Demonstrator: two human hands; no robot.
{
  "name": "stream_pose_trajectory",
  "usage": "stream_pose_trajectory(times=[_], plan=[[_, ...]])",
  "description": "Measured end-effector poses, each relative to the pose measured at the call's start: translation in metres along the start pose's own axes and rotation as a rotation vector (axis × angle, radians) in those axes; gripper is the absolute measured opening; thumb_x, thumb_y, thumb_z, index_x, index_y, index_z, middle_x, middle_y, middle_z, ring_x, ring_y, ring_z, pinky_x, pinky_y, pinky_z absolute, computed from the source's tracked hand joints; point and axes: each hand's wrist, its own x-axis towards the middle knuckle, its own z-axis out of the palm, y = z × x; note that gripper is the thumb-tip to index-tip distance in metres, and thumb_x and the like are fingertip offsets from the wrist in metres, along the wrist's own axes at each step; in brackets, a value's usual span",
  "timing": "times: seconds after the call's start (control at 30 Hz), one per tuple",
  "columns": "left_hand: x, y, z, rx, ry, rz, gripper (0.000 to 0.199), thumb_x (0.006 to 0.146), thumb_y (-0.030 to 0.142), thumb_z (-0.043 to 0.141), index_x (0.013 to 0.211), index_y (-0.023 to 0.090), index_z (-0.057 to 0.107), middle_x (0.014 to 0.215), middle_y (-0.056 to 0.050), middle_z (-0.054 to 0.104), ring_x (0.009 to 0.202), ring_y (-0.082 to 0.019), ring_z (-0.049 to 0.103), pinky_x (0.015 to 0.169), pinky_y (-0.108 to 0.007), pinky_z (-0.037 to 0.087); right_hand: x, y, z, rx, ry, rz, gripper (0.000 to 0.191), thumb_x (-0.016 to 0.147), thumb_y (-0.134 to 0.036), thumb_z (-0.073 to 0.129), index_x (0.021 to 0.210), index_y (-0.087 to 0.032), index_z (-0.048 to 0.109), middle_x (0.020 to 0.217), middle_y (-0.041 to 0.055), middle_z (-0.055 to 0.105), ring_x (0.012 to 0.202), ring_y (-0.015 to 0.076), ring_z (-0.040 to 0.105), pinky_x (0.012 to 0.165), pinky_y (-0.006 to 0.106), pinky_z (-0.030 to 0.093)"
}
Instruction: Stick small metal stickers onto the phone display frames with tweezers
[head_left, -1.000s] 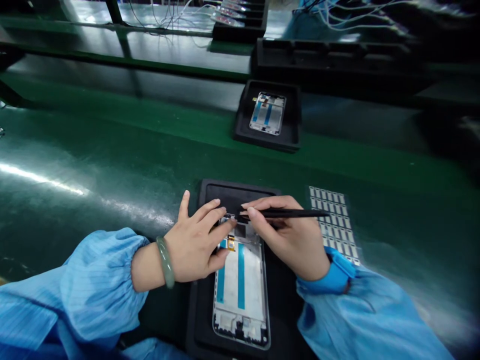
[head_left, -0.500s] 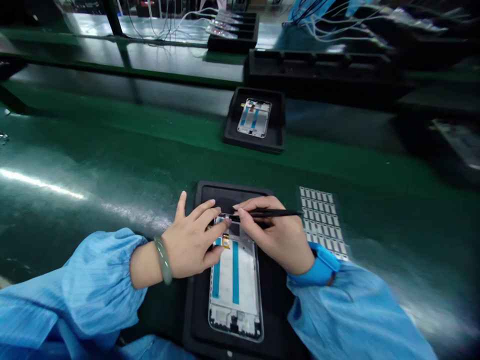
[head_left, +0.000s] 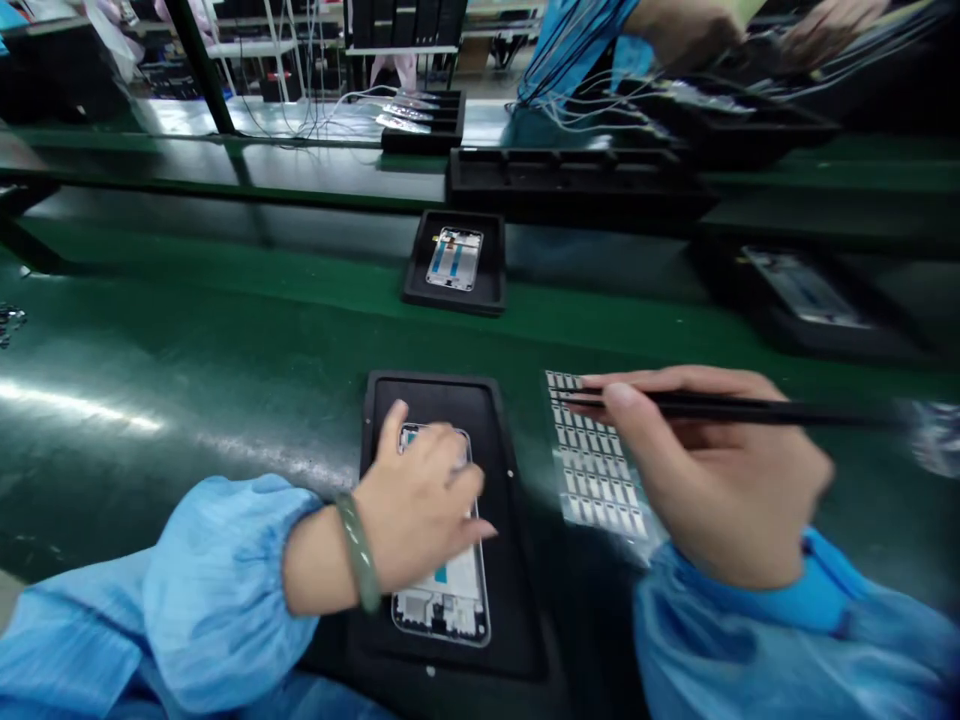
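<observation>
No words, brands or numbers are reading clearly in this view; the rows of small labels (head_left: 592, 455) on the clear sheet (head_left: 600, 525) are showing only as pale rectangles, too small and blurred to make out; the phone frame (head_left: 442, 610) lying in the black tray (head_left: 510, 590) is giving nothing legible either; the black tweezers (head_left: 750, 407) are showing no readable marking.
</observation>
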Motion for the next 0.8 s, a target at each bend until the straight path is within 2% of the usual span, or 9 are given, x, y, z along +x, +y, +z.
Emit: stream_pose_trajectory(times=[0.07,0.13,0.2,0.27,0.33,0.43,0.6,0.7,0.8], plan=[[0.018,0.027,0.003,-0.041,-0.102,0.041,0.049,0.088,0.057,0.045,0.089,0.011,0.063,0.090,-0.012,0.064,0.091,-0.027,0.060,0.091,-0.054,0.040,-0.001,0.005,-0.018,-0.102,0.081,0.036,0.011,0.078,-0.025,0.072,0.081,-0.018,0.064,0.083,0.0109,0.070,0.068,0.0216,0.069,0.058,0.029,0.056],[0.038,0.051,0.008,-0.035,-0.289,-0.013,0.053,0.088,0.056,0.043,0.081,0.008,0.065,0.076,-0.013,0.065,0.079,-0.027,0.062,0.078,-0.048,0.046,-0.006,0.016,-0.031,-0.128,0.126,0.108,0.013,0.075,-0.026,0.074,0.078,-0.018,0.065,0.080,0.0115,0.070,0.066,0.0235,0.069,0.057,0.030,0.056],[0.054,0.066,0.012,-0.030,-0.434,-0.079,0.033,0.088,0.038,0.052,0.079,0.009,0.065,0.076,-0.013,0.066,0.076,-0.027,0.065,0.071,-0.042,0.049,-0.012,0.030,-0.041,-0.115,0.147,0.178,0.013,0.071,-0.024,0.077,0.075,-0.019,0.065,0.076,0.0112,0.071,0.064,0.0244,0.070,0.056,0.029,0.056],[0.061,0.068,0.015,-0.020,-0.485,-0.123,0.014,0.084,0.019,0.055,0.081,0.011,0.065,0.078,-0.012,0.067,0.075,-0.025,0.066,0.062,-0.035,0.050,-0.020,0.044,-0.050,-0.113,0.161,0.245,0.014,0.070,-0.024,0.078,0.073,-0.021,0.065,0.073,0.0110,0.071,0.064,0.0249,0.070,0.055,0.028,0.056],[0.057,0.056,0.014,0.011,-0.486,-0.171,0.012,0.082,0.010,0.053,0.088,0.010,0.064,0.081,-0.013,0.068,0.074,-0.024,0.067,0.056,-0.030,0.050,-0.028,0.055,-0.059,-0.127,0.171,0.343,0.016,0.068,-0.027,0.079,0.071,-0.022,0.065,0.071,0.0112,0.071,0.065,0.0256,0.070,0.054,0.028,0.056],[0.038,0.011,0.002,0.108,-0.509,-0.304,0.017,0.084,0.007,0.050,0.098,0.008,0.060,0.085,-0.015,0.067,0.080,-0.024,0.068,0.062,-0.029,0.052,-0.038,0.066,-0.074,-0.166,0.218,0.454,0.025,0.064,-0.039,0.080,0.071,-0.023,0.063,0.069,0.0108,0.070,0.065,0.0286,0.070,0.058,0.033,0.057],[0.010,-0.108,-0.040,0.358,-0.516,-0.666,0.022,0.094,0.014,0.039,0.109,0.008,0.054,0.092,-0.015,0.067,0.080,-0.023,0.067,0.072,-0.040,0.053,-0.042,0.066,-0.082,-0.139,0.220,0.459,0.043,0.064,-0.059,0.071,0.080,-0.020,0.059,0.077,0.0106,0.070,0.073,0.0343,0.069,0.077,0.057,0.054],[0.009,-0.181,-0.063,0.459,-0.447,-0.810,0.025,0.094,0.026,0.048,0.114,0.012,0.054,0.103,-0.009,0.062,0.089,-0.019,0.063,0.080,-0.041,0.052,-0.040,0.063,-0.077,-0.014,0.243,0.495,0.047,0.059,-0.058,0.074,0.079,-0.019,0.058,0.078,0.0108,0.069,0.072,0.0322,0.069,0.080,0.056,0.054],[0.015,-0.239,-0.074,0.491,-0.337,-0.889,0.032,0.092,0.031,0.054,0.120,0.015,0.051,0.117,-0.010,0.056,0.099,-0.020,0.059,0.084,-0.042,0.050,-0.041,0.063,-0.074,0.030,0.234,0.524,0.047,0.059,-0.057,0.075,0.080,-0.018,0.058,0.079,0.0105,0.069,0.072,0.0308,0.069,0.082,0.055,0.053]])
